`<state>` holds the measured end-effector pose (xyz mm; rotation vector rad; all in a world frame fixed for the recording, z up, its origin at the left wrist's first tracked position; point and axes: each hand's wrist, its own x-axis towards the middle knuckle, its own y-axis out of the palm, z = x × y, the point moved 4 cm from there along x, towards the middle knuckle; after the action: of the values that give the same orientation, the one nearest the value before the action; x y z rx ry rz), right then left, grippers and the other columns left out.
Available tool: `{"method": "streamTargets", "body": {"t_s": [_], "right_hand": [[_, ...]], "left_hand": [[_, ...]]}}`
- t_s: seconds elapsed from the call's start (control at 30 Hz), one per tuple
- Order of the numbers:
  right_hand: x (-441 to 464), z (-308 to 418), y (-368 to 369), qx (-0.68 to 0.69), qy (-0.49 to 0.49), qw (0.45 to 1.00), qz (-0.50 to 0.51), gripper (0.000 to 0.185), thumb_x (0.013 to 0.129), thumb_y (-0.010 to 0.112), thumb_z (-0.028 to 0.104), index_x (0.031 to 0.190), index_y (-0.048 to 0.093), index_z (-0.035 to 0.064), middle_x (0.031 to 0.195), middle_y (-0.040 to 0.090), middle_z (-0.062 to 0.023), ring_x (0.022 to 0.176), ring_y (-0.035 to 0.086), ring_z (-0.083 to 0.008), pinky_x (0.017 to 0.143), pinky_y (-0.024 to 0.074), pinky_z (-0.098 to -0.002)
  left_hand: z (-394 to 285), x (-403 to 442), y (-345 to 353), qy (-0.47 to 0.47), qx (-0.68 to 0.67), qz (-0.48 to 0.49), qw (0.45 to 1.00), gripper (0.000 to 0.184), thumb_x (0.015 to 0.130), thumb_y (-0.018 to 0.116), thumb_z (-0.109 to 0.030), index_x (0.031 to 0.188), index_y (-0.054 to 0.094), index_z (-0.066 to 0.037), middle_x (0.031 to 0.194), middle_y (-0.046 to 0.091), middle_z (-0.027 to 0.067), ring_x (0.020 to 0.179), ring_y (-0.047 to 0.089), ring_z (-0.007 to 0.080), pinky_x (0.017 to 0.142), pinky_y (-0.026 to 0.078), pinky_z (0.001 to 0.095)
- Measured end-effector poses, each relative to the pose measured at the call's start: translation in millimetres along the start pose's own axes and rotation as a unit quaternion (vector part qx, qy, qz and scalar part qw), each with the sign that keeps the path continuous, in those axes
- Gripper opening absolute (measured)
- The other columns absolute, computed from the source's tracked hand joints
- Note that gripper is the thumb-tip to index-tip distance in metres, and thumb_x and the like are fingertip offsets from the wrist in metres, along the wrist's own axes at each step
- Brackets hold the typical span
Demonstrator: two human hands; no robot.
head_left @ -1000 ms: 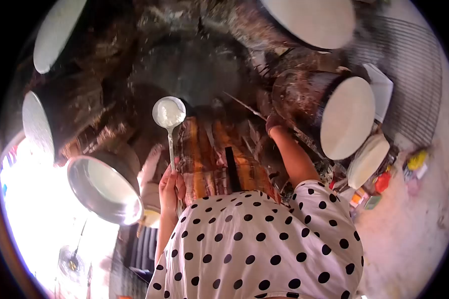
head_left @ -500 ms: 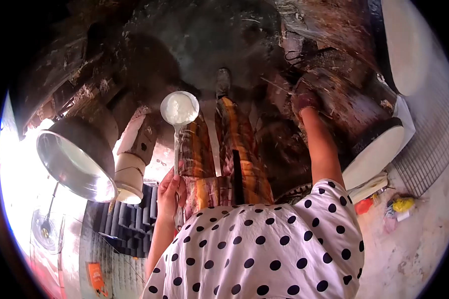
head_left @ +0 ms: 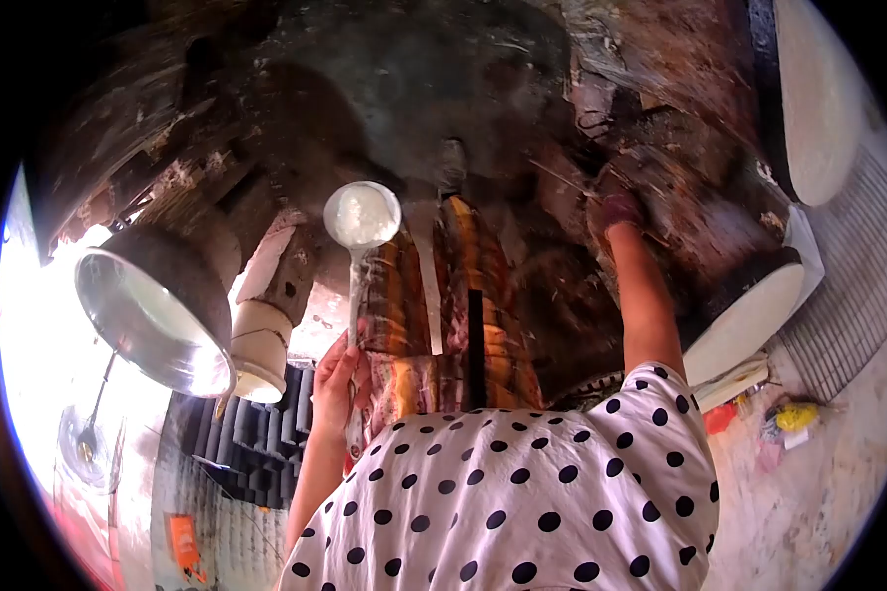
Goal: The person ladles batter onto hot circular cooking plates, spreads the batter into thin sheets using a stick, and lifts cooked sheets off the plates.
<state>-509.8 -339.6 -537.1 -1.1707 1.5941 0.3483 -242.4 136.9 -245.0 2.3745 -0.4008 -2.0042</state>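
Observation:
My left hand (head_left: 333, 382) is closed around the long handle of a ladle (head_left: 363, 217), whose bowl holds a white, wet-looking substance. The bowl hangs over my lap, near the edge of a large dark round surface (head_left: 414, 89). To the right, my right arm reaches forward into shadow. My right hand (head_left: 619, 209) looks dark reddish there, beside brown, rough, wood-like pieces (head_left: 690, 207). A thin stick (head_left: 559, 173) lies close to it. Its fingers are too dark to make out.
At left a big metal bowl (head_left: 158, 320) tilts next to a white cylindrical container (head_left: 263, 345). Dark stacked tubes (head_left: 256, 428) lie below. On the right are pale round discs (head_left: 744, 310), a wire rack (head_left: 848, 276) and a yellow bag (head_left: 796, 415).
The view has shifted slightly, so most things sit a little to the right. The ladle stays in my left hand, and my right arm remains stretched forward.

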Motion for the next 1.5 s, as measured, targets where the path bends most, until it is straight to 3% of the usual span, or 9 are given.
{"method": "streamTargets", "body": {"t_s": [0.2, 0.3, 0.57, 0.8, 1.03, 1.1, 1.23, 1.27, 1.5], "right_hand": [[21, 25, 56, -0.272, -0.114, 0.876, -0.381, 0.043, 0.094, 0.043, 0.026, 0.135, 0.046, 0.0127, 0.133, 0.051, -0.0167, 0.122, 0.051, -0.029, 0.102, 0.0408, -0.0394], [-124, 88, -27, -0.067, -0.17, 0.976, -0.115, 0.033, 0.092, 0.05, 0.029, 0.119, 0.055, 0.0103, 0.122, 0.057, -0.0157, 0.113, 0.054, -0.0326, 0.094, 0.0447, -0.0457], [-209, 190, -35, 0.135, -0.305, 0.936, -0.108, 0.027, 0.08, 0.067, 0.034, 0.095, 0.069, 0.0111, 0.092, 0.067, -0.0186, 0.09, 0.064, -0.0361, 0.077, 0.0518, -0.0432], [-256, 209, -122, 0.166, -0.348, 0.905, -0.179, 0.024, 0.078, 0.069, 0.029, 0.098, 0.07, 0.0146, 0.091, 0.069, -0.0138, 0.087, 0.066, -0.0314, 0.076, 0.0516, -0.0407], [-284, 225, -182, 0.252, -0.371, 0.875, -0.183, 0.026, 0.08, 0.067, 0.032, 0.099, 0.069, 0.0143, 0.089, 0.069, -0.0135, 0.085, 0.067, -0.0303, 0.074, 0.0513, -0.0407], [-299, 247, -197, 0.209, -0.424, 0.854, -0.217, 0.026, 0.08, 0.067, 0.031, 0.099, 0.069, 0.0122, 0.086, 0.069, -0.0134, 0.081, 0.067, -0.0273, 0.07, 0.0513, -0.0381], [-361, 283, -223, 0.158, -0.425, 0.88, -0.144, 0.025, 0.084, 0.066, 0.03, 0.1, 0.069, 0.0112, 0.082, 0.068, -0.0066, 0.074, 0.065, -0.0166, 0.068, 0.0508, -0.0338], [-251, 300, -206, -0.014, -0.526, 0.772, -0.356, 0.024, 0.084, 0.065, 0.029, 0.1, 0.069, 0.0106, 0.082, 0.068, -0.0065, 0.076, 0.065, -0.0165, 0.072, 0.0502, -0.0326], [-416, 335, -285, 0.001, -0.565, 0.796, -0.216, 0.025, 0.083, 0.066, 0.028, 0.102, 0.067, 0.0115, 0.095, 0.068, -0.0112, 0.088, 0.066, -0.0254, 0.08, 0.0493, -0.0352]], "left_hand": [[8, -2, -16, 0.006, -0.183, 0.09, 0.979, 0.043, 0.099, 0.046, -0.024, 0.139, 0.04, -0.011, 0.062, 0.038, -0.0047, 0.042, 0.035, 0.0053, 0.037, 0.029, 0.0191], [1, -9, -47, 0.054, -0.29, 0.088, 0.951, 0.038, 0.099, 0.045, -0.027, 0.135, 0.045, -0.014, 0.061, 0.038, -0.0066, 0.041, 0.034, 0.0036, 0.038, 0.028, 0.0191], [-23, -42, -186, 0.275, -0.331, -0.162, 0.888, 0.039, 0.097, 0.05, -0.027, 0.135, 0.045, -0.023, 0.066, 0.044, -0.0077, 0.046, 0.038, 0.0022, 0.039, 0.032, 0.0172], [-18, 100, -303, 0.219, -0.431, -0.038, 0.875, 0.019, 0.095, 0.042, -0.013, 0.086, 0.053, -0.002, 0.068, 0.056, 0.005, 0.055, 0.055, 0.0135, 0.047, 0.05, 0.0244], [2, 105, -278, 0.096, 0.056, -0.165, 0.98, 0.04, 0.089, 0.057, -0.037, 0.102, 0.053, 0.0, 0.082, 0.062, 0.0193, 0.069, 0.065, 0.0336, 0.06, 0.056, 0.0457], [-47, 35, -248, 0.269, 0.39, -0.42, 0.774, 0.062, 0.085, 0.062, -0.04, 0.126, 0.048, 0.004, 0.112, 0.059, 0.0253, 0.103, 0.06, 0.0372, 0.085, 0.051, 0.0424], [-139, -225, -49, 0.695, 0.302, 0.077, 0.647, 0.03, 0.087, 0.061, -0.008, 0.118, 0.058, -0.006, 0.109, 0.061, 0.0135, 0.098, 0.061, 0.0254, 0.085, 0.049, 0.0349], [-132, -272, -5, 0.685, 0.255, 0.302, 0.612, 0.029, 0.087, 0.061, -0.008, 0.115, 0.058, -0.004, 0.11, 0.06, 0.0132, 0.099, 0.061, 0.0246, 0.085, 0.05, 0.0346], [-84, -365, 129, 0.612, 0.31, 0.448, 0.574, 0.013, 0.083, 0.063, -0.01, 0.093, 0.058, -0.003, 0.09, 0.059, 0.0126, 0.086, 0.059, 0.0262, 0.074, 0.046, 0.0354]]}}
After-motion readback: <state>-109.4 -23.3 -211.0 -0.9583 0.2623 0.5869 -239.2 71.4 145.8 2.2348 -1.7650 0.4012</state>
